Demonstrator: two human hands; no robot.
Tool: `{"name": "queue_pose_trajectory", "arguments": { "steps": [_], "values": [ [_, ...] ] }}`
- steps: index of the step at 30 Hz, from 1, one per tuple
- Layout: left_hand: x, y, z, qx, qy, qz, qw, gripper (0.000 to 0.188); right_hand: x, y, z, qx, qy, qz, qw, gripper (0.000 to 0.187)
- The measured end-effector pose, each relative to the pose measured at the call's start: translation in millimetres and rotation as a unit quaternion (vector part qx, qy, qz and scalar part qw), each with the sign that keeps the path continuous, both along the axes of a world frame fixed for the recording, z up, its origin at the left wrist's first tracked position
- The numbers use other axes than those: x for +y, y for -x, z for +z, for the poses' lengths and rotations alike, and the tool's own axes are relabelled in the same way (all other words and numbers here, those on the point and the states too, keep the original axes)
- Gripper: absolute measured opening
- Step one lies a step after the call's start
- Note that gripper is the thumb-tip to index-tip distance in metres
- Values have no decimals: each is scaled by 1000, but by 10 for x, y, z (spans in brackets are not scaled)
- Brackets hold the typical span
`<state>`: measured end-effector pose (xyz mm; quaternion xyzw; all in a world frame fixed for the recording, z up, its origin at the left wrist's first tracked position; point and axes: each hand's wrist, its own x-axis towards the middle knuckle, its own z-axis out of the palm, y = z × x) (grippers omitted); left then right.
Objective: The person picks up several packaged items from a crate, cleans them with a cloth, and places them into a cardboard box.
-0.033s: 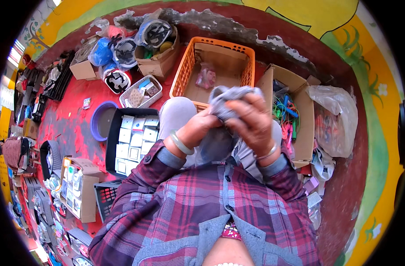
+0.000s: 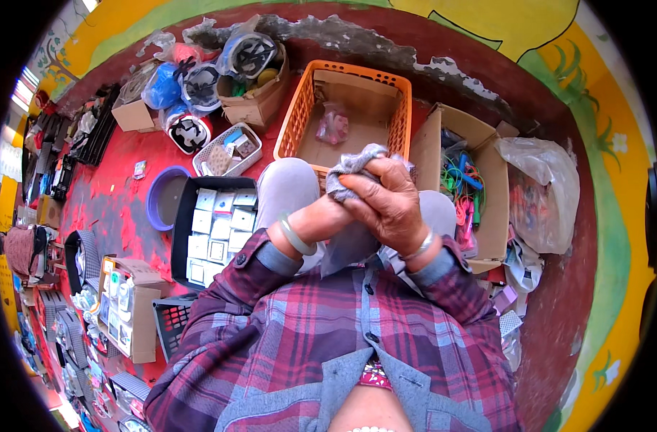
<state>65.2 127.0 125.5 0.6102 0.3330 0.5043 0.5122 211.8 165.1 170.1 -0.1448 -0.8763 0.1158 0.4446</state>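
A crumpled grey cloth is bunched between my two hands, above my knees and in front of the orange basket. My right hand is closed, its fingers wrapped over the cloth and lying across the left. Most of the fingers of my left hand are hidden under the right hand, pressed against the lower side of the cloth. Below my wrists, a clear plastic bag hangs between my legs.
Ahead stands an orange basket with a pink packet inside. On the left are a black crate of small white boxes, a purple basin and a white basket. A carton with colourful cords stands right, beside a plastic sack.
The cloth is bunched tighter and sits slightly lower and further left. My right hand has moved left and closed over the left hand.
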Motion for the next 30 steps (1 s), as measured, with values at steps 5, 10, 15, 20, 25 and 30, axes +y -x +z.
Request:
{"name": "queue_pose_trajectory", "arguments": {
  "steps": [5, 10, 15, 20, 25, 30],
  "values": [
    [-37, 37, -48, 117, -5, -51, 992, 38, 167, 93, -200, 56, 98, -53, 992, 19],
    [-34, 97, -63, 142, -16, -57, 988, 53, 389, 43, -362, 67, 164, -64, 982, 16],
    [-81, 185, 116, -131, 116, -100, 979, 77, 748, -319, -857, 178, 493, -57, 850, 30],
    [-30, 213, -13, -290, 199, -58, 934, 71, 427, -335, -285, 216, 290, -108, 926, 25],
    [-44, 122, -6, -78, 233, -88, 965, 67, 3, 28, -114, 36, 66, -73, 994, 19],
    [-62, 26, -64, -9, 74, -120, 990, 76, 436, 27, -272, 53, 172, -127, 975, 11]
  ]
}}
